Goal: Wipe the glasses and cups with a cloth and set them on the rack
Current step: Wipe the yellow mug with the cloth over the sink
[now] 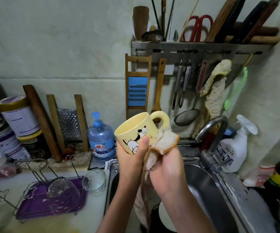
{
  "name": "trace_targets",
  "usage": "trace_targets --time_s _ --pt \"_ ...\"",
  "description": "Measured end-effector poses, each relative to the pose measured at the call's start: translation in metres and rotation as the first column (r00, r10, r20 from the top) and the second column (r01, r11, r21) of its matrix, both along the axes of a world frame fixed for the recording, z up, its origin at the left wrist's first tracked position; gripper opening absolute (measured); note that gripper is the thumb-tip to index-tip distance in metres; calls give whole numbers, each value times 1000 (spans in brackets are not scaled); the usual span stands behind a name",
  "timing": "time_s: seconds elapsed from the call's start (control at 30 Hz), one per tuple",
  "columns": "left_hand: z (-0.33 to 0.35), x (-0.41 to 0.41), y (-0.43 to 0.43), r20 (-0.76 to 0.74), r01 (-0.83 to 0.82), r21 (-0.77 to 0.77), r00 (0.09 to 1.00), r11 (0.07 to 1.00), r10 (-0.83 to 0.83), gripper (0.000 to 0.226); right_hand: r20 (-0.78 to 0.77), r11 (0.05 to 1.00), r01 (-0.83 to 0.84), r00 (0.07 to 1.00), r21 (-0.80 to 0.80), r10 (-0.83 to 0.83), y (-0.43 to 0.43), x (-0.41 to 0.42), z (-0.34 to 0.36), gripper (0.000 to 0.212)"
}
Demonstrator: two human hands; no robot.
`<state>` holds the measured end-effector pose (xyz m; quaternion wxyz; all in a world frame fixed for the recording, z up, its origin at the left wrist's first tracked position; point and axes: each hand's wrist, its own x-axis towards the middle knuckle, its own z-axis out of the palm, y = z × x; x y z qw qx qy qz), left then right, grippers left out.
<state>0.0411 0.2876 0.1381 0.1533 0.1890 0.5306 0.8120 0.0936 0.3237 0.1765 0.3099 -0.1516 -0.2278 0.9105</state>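
My left hand (pixel 131 154) grips a pale yellow cup (pixel 136 130) with a cartoon dog print, tilted with its mouth toward the upper left and its handle up right. My right hand (pixel 165 169) holds a white cloth with an orange edge (pixel 165 142) against the cup's side; the cloth's tail hangs down between my wrists. Both are above the sink's left rim. At lower left stands a wire rack with a purple tray (pixel 35 204); one clear glass (pixel 62 194) sits upside down on it. Another clear glass (pixel 94 180) stands on the counter beside the rack.
A steel sink (pixel 208 185) lies below my hands, with a tap (pixel 213 132) at its right. A blue soap bottle (pixel 101 140) and a white spray bottle (pixel 233 148) flank it. Tins, graters and a rolling pin crowd the left wall. A wall rack with utensils hangs above.
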Motion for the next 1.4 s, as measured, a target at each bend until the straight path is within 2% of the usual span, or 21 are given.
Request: trace_targets --time_s 0.1,0.2,0.33,0.47,0.57,0.73,0.83,0.9,0.97,1.0,1.03,1.07,1.1,1.13,1.2,1.27,1.33,1.4 --pt "0 -7 -4 -75 48 -22 996 999 -49 101 -85 993 29 996 -111 -38 10 -2 -2 57" --pt "3 -2 -4 -97 80 17 992 997 -78 110 -93 984 31 995 -176 -48 15 -8 -7 55" --pt "0 -4 -10 -186 46 -27 981 999 -51 112 -15 977 -115 993 -181 114 15 -3 -8 58" --pt "2 -16 -20 -327 -11 -127 944 992 -32 84 18 942 -309 949 -132 314 10 14 -4 56" --pt "8 -18 -26 -393 -40 -138 919 990 -17 76 -6 930 -364 931 -55 365 2 36 1 50" --pt "4 -21 -37 -523 -149 -226 852 963 8 89 49 950 -311 950 13 310 16 56 0 54" --pt "-3 -23 -42 -573 -194 -295 820 936 -10 96 -30 981 -146 988 125 150 18 55 2 47" --pt "-4 -21 -46 -601 -210 -341 798 916 -42 94 -62 957 -12 998 291 32 14 51 0 42" --pt "-4 -20 -50 -643 -231 -384 762 894 -79 88 41 848 36 997 530 -68 11 47 -8 15" --pt "-4 -20 -52 -657 -238 -406 747 882 -101 88 113 717 2 987 697 -113 10 46 -13 10" --pt "-3 -21 -54 -666 -236 -434 734 870 -134 88 218 528 -91 959 844 -182 11 46 -20 17" --pt "-3 -22 -56 -674 -231 -467 718 854 -175 88 281 336 -189 926 923 -253 12 47 -26 25" --pt "0 -24 -58 -681 -232 -507 698 830 -221 87 319 185 -272 893 944 -317 14 46 -29 29" --pt "1 -26 -62 -678 -232 -553 683 801 -270 87 343 83 -335 876 938 -340 13 45 -29 28" --pt "4 -30 -64 -674 -244 -631 642 736 -365 91 379 -26 -406 871 913 -312 14 42 -25 19" --pt "7 -33 -63 -661 -271 -695 606 666 -443 94 420 -94 -468 851 879 -314 14 36 -22 26" --pt "6 -37 -64 -618 -254 -746 608 615 -498 92 476 -57 -504 843 862 -251 14 31 -24 24" --pt "3 -43 -65 -597 -248 -772 601 585 -532 92 554 51 -552 827 832 -91 14 29 -27 7"
